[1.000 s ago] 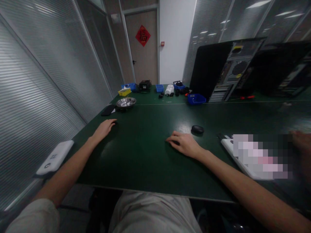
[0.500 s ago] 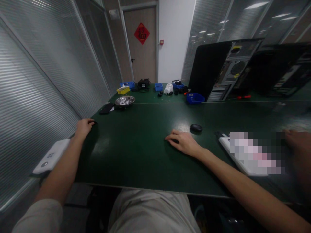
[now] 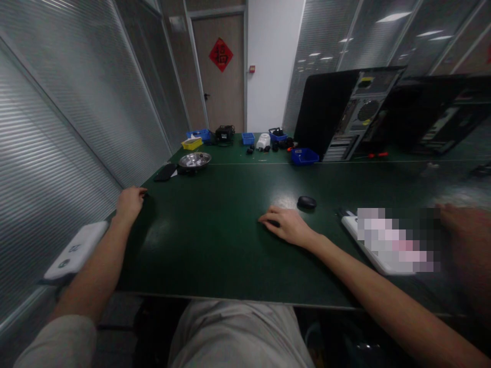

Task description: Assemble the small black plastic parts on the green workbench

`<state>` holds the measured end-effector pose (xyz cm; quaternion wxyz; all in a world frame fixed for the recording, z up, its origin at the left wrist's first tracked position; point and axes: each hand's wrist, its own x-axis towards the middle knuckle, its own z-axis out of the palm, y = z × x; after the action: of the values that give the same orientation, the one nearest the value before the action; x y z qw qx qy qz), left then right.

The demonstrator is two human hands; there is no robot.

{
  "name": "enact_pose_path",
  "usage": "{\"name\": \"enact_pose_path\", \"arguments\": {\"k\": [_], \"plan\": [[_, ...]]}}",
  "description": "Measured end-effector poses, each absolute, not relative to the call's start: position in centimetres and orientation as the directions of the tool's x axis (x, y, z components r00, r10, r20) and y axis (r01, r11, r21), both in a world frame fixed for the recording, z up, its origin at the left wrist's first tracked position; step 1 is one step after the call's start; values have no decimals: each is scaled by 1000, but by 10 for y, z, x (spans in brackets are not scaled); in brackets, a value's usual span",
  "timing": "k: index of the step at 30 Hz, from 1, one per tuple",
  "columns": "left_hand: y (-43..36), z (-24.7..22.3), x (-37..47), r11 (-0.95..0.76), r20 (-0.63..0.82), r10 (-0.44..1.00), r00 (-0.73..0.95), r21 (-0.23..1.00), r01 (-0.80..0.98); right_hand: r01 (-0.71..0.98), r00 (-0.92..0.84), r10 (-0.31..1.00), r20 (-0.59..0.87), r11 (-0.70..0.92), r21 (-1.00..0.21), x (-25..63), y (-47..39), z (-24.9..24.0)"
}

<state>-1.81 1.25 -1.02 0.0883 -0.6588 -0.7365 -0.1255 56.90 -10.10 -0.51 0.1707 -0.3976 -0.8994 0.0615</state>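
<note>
My left hand [image 3: 129, 203] rests at the left edge of the green table [image 3: 207, 245], fingers curled together. Something small and dark shows by its fingertips, too unclear to name. Near the middle of the table lies my right hand [image 3: 286, 225], thumb and fingers bent towards each other in a pinch. A dark patch fills the gap between them; whether it is an object or shadow I cannot tell. Just beyond this hand sits a smooth black oval object [image 3: 307, 203], shaped like a computer mouse, not touched by it.
Another person's blurred hand [image 3: 460, 225] is at the right, beside a white device [image 3: 368, 248] partly pixelated. A metal bowl [image 3: 195, 160] and a black flat object [image 3: 165, 173] lie far left. Blue bins [image 3: 305, 156] and a computer tower [image 3: 345, 115] stand at the back.
The whole view has shifted slightly, with the scene a little further left. Both my hands keep nearly the same pose and place on the table.
</note>
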Motion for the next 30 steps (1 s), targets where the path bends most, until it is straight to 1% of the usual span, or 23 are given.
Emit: {"name": "enact_pose_path", "arguments": {"k": [3, 11, 30], "plan": [[10, -7, -12, 98, 285, 953, -104, 37, 995, 692, -624, 736, 265, 677, -252, 569, -100, -7], [9, -4, -8, 107, 258, 961, -103, -3, 994, 691, -626, 735, 261, 677, -253, 569, -101, -5], [6, -3, 3, 187, 273, 942, -195, 57, 981, 691, -632, 732, 254, 681, -243, 569, -100, -6]]}}
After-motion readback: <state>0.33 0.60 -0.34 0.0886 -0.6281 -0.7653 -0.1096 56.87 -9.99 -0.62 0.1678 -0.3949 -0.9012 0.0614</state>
